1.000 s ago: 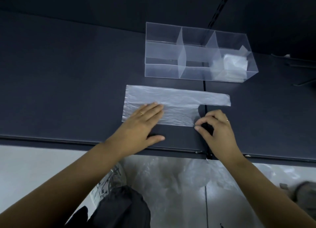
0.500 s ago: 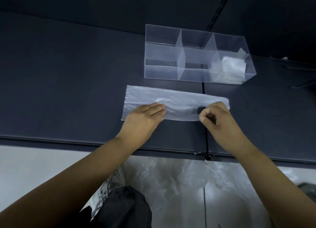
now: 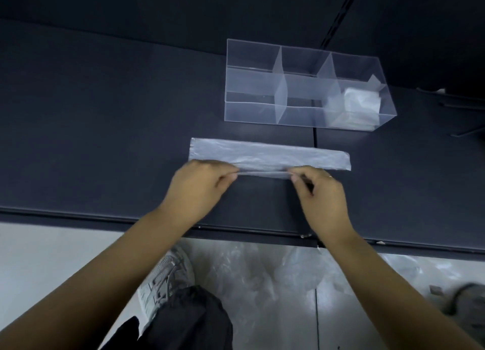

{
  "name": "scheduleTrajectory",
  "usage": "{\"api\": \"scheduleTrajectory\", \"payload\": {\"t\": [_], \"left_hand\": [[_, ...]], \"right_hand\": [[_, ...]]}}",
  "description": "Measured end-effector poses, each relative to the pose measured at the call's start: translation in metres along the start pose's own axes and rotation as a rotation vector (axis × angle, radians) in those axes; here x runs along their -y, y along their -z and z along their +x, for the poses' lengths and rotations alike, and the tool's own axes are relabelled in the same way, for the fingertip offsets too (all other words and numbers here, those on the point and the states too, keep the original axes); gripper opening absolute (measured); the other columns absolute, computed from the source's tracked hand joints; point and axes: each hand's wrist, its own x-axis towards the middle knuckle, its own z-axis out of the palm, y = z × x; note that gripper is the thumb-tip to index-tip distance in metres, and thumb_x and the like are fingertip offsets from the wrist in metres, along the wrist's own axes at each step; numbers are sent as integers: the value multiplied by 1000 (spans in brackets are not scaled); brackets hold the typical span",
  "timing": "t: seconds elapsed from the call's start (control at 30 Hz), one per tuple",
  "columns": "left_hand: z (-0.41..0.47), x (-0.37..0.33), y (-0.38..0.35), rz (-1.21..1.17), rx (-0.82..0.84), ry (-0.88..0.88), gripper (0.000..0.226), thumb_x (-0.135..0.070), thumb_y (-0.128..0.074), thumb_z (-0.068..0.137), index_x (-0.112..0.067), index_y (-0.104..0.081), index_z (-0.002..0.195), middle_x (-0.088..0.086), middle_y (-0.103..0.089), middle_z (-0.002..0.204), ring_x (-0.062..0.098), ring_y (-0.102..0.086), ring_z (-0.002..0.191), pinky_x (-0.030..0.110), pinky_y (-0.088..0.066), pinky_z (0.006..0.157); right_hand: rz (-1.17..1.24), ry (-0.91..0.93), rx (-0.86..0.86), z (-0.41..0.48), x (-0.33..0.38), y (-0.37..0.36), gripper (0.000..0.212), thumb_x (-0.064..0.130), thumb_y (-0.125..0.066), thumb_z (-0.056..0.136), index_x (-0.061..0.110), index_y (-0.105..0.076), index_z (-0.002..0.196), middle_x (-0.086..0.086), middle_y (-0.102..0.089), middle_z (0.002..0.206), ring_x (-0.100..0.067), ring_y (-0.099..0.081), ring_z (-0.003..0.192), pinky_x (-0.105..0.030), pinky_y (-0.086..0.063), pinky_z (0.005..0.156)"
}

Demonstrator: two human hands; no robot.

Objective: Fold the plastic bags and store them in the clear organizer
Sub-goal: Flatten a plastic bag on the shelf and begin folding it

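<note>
A translucent plastic bag (image 3: 270, 154) lies as a long narrow strip on the dark table (image 3: 105, 129), folded lengthwise. My left hand (image 3: 202, 184) pinches its near edge toward the left. My right hand (image 3: 317, 189) pinches the same edge further right, and the edge is lifted slightly between them. Behind the bag stands the clear organizer (image 3: 252, 111) with several compartments. Its front right compartment holds folded bags (image 3: 359, 105).
The table's front edge (image 3: 78, 216) runs across below my hands. Below it, loose plastic bags (image 3: 262, 276) lie on the pale floor beside my shoe (image 3: 165, 276). A dark seam (image 3: 314, 142) splits the tabletop near the organizer.
My left hand went from lying flat on the bag to pinching its near edge. Both hands folded the near half over, and the bag is now a narrower strip.
</note>
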Motion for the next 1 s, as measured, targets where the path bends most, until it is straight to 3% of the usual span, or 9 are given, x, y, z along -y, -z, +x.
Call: {"api": "scheduleTrajectory", "payload": {"t": [0.2, 0.4, 0.5, 0.6, 0.7, 0.77, 0.87, 0.97, 1.0], "left_hand": [[10, 41, 30, -438, 17, 399, 11, -25, -73, 83, -35, -73, 79, -23, -72, 82, -12, -64, 79, 2, -43, 75], [27, 49, 22, -477, -146, 567, 10, -26, -72, 85, -29, -68, 76, -13, -67, 68, -8, -57, 54, 11, -43, 64], [26, 40, 20, -199, -242, 496, 9, -15, -65, 88, -15, -69, 96, 2, -68, 84, 8, -61, 71, 14, -46, 69], [18, 13, 8, 129, -340, 150, 27, 0, -60, 84, -4, -66, 109, 17, -63, 101, 36, -59, 91, 41, -46, 86], [8, -9, -19, 234, -44, -126, 42, -21, -56, 94, 0, -56, 130, 20, -55, 134, 38, -50, 126, 44, -33, 110], [3, -9, -31, 358, 195, -65, 67, -50, -26, 98, -8, -27, 150, 11, -23, 158, 27, -16, 147, 45, -10, 120], [0, 4, -37, 507, 263, 12, 80, -64, 3, 88, -19, -1, 154, 3, 4, 162, 25, 8, 148, 47, 4, 119], [0, 6, -40, 541, 286, 18, 80, -66, 7, 86, -22, 6, 153, 4, 8, 162, 27, 12, 148, 48, 6, 119], [0, 6, -40, 546, 288, 19, 80, -66, 8, 86, -22, 7, 152, 4, 9, 161, 27, 13, 147, 48, 6, 119]], "right_hand": [[369, -341, 55, 25, -15, 12, 19, 20, -63, 92, 22, -69, 74, 19, -70, 76, 6, -62, 75, -4, -43, 71], [287, -457, -45, 46, -9, -3, 30, 23, -62, 91, 8, -68, 65, 7, -67, 64, -6, -59, 62, -9, -43, 60], [184, -490, -54, 52, -6, -7, 28, 27, -63, 91, 7, -70, 74, -1, -64, 64, -10, -53, 56, -21, -39, 51], [110, -477, -50, 56, -1, -6, 34, 29, -63, 91, 1, -68, 72, -10, -60, 63, -18, -52, 56, -22, -37, 50], [52, -481, -50, 58, 1, -6, 42, 27, -61, 92, -9, -63, 71, -14, -47, 56, -22, -42, 53, -25, -31, 50], [14, -497, -36, 60, 1, -8, 43, 26, -60, 92, -5, -59, 63, -9, -42, 49, -21, -39, 47, -24, -27, 46], [-38, -517, -25, 62, 7, -5, 40, 25, -59, 92, 9, -53, 57, -3, -45, 48, -18, -42, 47, -25, -32, 49], [-295, -383, -126, 57, 19, -10, 12, 19, -60, 90, 10, -66, 95, -9, -65, 87, -28, -59, 83, -37, -47, 72], [-380, -258, -198, 52, 26, -15, 19, 16, -61, 88, 11, -64, 106, -11, -63, 101, -31, -57, 95, -40, -44, 81]]}}
